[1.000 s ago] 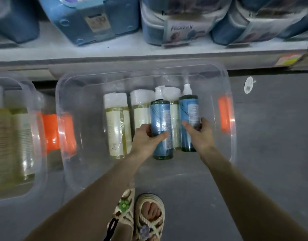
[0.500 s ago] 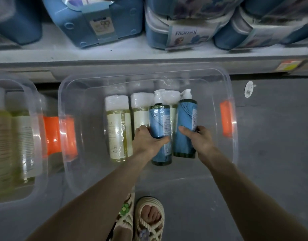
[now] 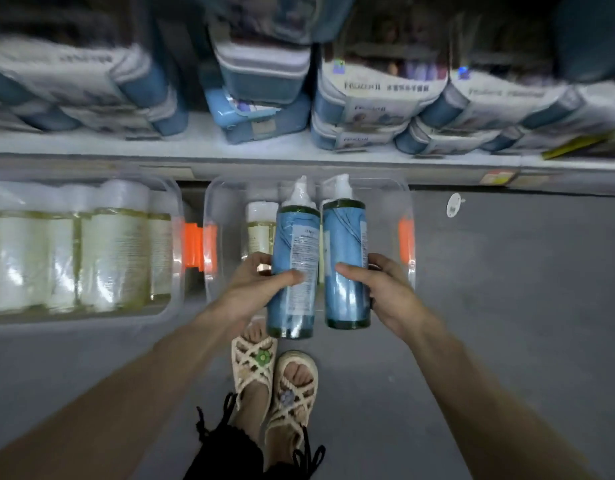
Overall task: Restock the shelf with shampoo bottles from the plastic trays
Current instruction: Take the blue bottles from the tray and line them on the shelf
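Far left there's a tray [image 3: 91,318] on the floor packed with pale bottles [image 3: 112,258] lying down. In the second tray [image 3: 226,192], next one over, I can only make out one pale bottle [image 3: 261,223]; the rest is hidden.

Left grip [image 3: 245,294] is wrapped round the lower half of a blue bottle [image 3: 295,244], thumb across the front label, fingers behind. Right beside it, almost touching, the second blue bottle [image 3: 344,244] sits in the right grip [image 3: 391,292] the same way. Both are up above the second tray, pump ends pointing at the shelf [image 3: 230,148], which is stacked with blue and white packs [image 3: 375,109].

These look full, so I'd guess a fair bit of heft per hand, and the shiny film wrap probably makes them slick. The body looks like stiff plastic, so squeezing round the middle should be fine. I wouldn't carry them by the pump, that's the weak bit.
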Demonstrator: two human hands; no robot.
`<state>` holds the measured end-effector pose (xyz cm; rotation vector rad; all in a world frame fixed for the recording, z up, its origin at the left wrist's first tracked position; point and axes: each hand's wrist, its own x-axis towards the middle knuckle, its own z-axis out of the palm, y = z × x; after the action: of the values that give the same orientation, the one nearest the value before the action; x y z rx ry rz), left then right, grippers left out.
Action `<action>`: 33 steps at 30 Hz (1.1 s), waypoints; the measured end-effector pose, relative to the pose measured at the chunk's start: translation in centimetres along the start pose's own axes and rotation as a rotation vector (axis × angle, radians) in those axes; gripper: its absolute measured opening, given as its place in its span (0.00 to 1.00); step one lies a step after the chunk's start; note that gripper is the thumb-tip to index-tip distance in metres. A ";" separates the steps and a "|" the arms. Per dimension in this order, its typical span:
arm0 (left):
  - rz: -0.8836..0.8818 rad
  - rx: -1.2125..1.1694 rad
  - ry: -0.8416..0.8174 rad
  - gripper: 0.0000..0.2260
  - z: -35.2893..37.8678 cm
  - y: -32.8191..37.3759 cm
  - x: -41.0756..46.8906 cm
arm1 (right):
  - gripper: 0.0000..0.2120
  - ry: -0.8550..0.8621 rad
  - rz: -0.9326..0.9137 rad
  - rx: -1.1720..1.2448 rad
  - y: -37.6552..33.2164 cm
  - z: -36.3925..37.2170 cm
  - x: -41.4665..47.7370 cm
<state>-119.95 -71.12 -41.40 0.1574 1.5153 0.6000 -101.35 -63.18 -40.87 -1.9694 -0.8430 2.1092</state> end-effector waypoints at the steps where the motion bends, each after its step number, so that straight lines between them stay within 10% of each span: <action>1: 0.007 -0.006 -0.009 0.21 -0.4 0.8 -1.3 | 0.30 -0.014 -0.013 -0.006 -0.6 0.2 -1.1; 10: 0.178 -0.026 -0.080 0.10 -2.7 12.0 -24.3 | 0.26 -0.193 -0.127 -0.049 -13.0 2.6 -22.4; 15: 0.427 -0.088 -0.021 0.34 -2.6 20.1 -38.1 | 0.34 -0.268 -0.312 -0.062 -21.8 3.9 -34.3; 21: 0.672 -0.072 0.046 0.37 -1.8 27.6 -52.0 | 0.24 -0.357 -0.488 -0.003 -30.5 4.7 -48.7; 33: 0.992 -0.222 0.030 0.38 0.0 38.3 -68.0 | 0.39 -0.340 -0.941 -0.112 -41.9 4.4 -64.2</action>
<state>-126.51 -69.98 36.35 0.7502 1.3208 1.5483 -108.17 -59.07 35.52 -0.8939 -1.5662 1.7945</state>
